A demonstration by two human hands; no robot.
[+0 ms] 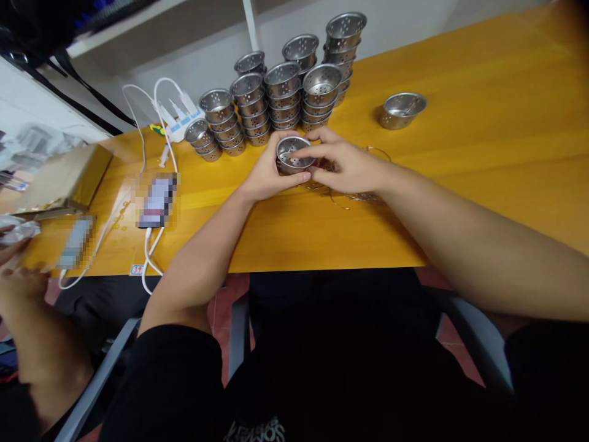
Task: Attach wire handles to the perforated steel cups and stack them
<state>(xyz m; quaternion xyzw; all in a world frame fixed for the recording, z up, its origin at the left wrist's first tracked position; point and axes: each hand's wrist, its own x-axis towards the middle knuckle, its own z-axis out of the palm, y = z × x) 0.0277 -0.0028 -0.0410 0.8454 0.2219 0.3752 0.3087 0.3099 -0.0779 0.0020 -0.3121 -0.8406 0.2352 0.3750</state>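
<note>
The left hand (265, 175) is curled, partly closed, around the outer wall of a perforated metal cup (284, 148), its thumb along the near side; the cup's mouth faces upward, and whether its base rests on the table (464, 141) cannot be told. The right hand (344, 164) is half open above the cup, one finger reaching into the mouth and the thumb close to the left thumb; whether it pinches anything is unclear. The step in hand appears to be finger work inside the cup, the left hand serving as holder and the right as worker. The next move seems to call for a steady left grasp and a precise right fingertip, with care not to snag the thin wire (363, 197) lying loosely beneath and beside the right wrist. Farther out, stacks of similar cups (283, 98) stand behind the hands, while a separate cup (403, 112) sits upright well to the right. To the left lie a phone (157, 201) with a white cable and a power strip (184, 123); beyond the phone, at the left edge, a co-worker's hand (22, 287) is near a second phone (76, 241).
</note>
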